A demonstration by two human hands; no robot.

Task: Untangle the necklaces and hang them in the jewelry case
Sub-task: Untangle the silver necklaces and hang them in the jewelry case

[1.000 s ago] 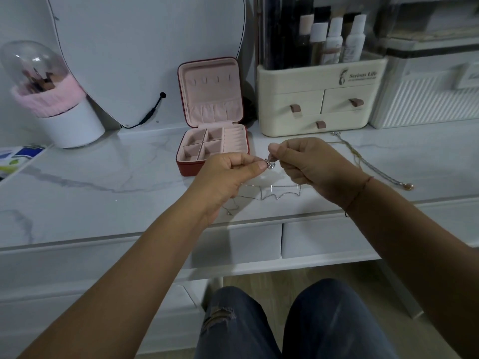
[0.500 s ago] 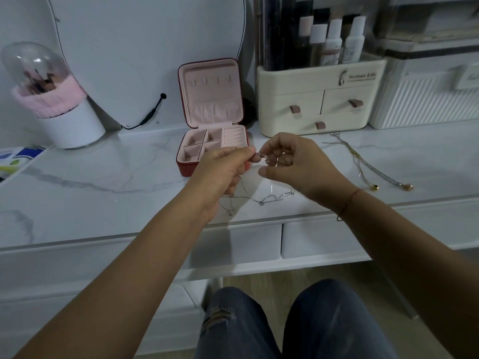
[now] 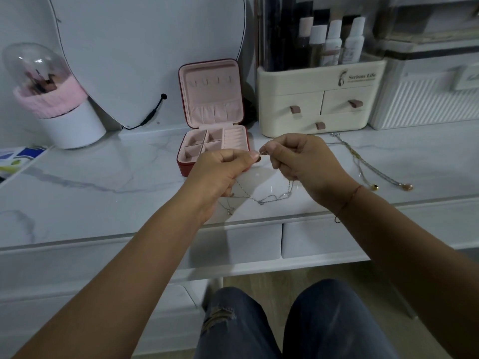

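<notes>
A thin silver necklace [image 3: 269,199] hangs in loops between my two hands above the marble tabletop, its lower part lying on the top. My left hand [image 3: 223,172] pinches one end near the clasp, and my right hand [image 3: 300,159] pinches the small clasp piece right beside it. The red jewelry case [image 3: 215,112] stands open just behind my hands, its pink lid upright with hooks and its tray compartments bare. Two gold-toned necklaces [image 3: 368,164] lie stretched out on the table to the right.
A cream drawer organizer [image 3: 318,99] with bottles stands behind right, next to a white ribbed box [image 3: 425,94]. A round mirror [image 3: 145,55] leans at the back, and a domed brush holder [image 3: 51,97] stands far left. My knees are below the table's drawers.
My hands stayed close together at the clasp. The right hand first dropped and drew in, then rose slightly, and the two gold necklaces came into full view beside it.
</notes>
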